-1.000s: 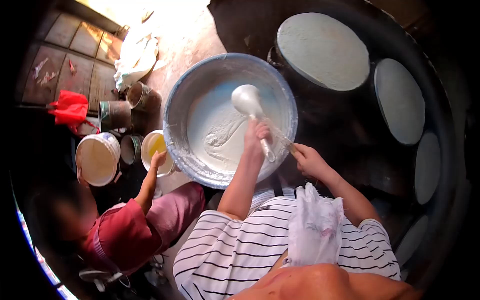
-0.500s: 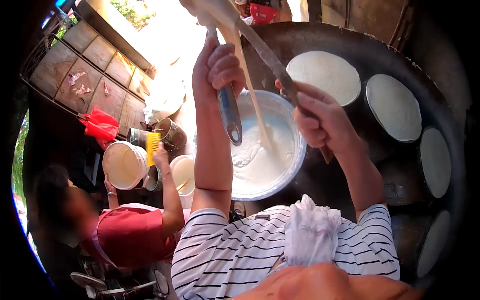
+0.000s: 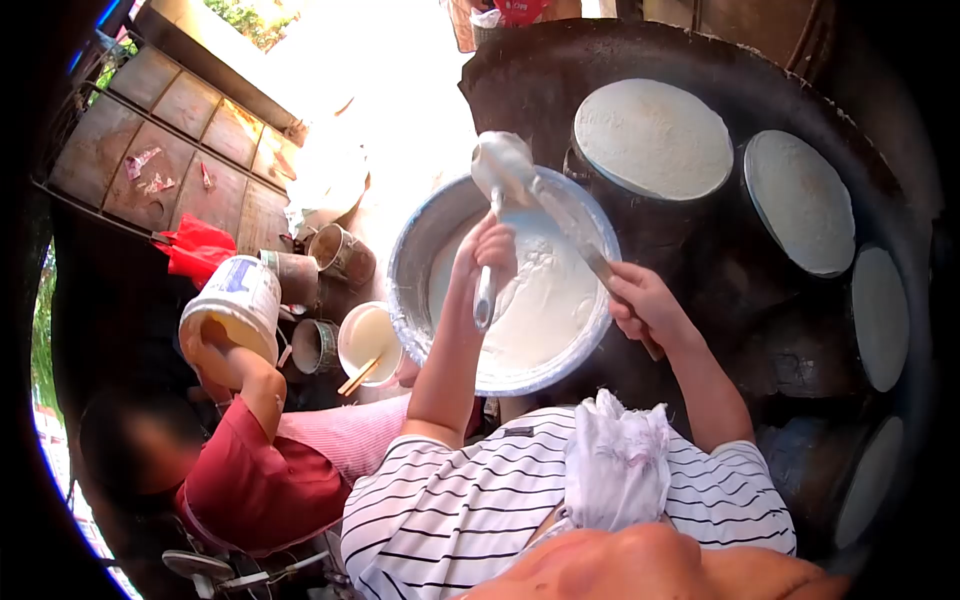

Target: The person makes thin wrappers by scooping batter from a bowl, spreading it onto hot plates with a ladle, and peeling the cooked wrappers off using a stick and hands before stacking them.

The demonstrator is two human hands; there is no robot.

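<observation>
Head view: a co-worker [image 3: 265, 495] holds one tilted white bucket [image 3: 243, 290]; your left grip [image 3: 490, 250] clasps one ladle [image 3: 505, 165], white-coated bowl above the far rim of one basin [image 3: 415, 250] of white mixture [image 3: 540, 325]; your right grip [image 3: 645, 300] clasps one flat stick [image 3: 575, 225]; four white rounds [image 3: 655, 140] line the far and right edges of the dark surface [image 3: 540, 80].

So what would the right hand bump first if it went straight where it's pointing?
Probably the ladle in the left hand: the flat stick in the right hand slants up towards it. Depth is unclear, so it might slip past.
</observation>
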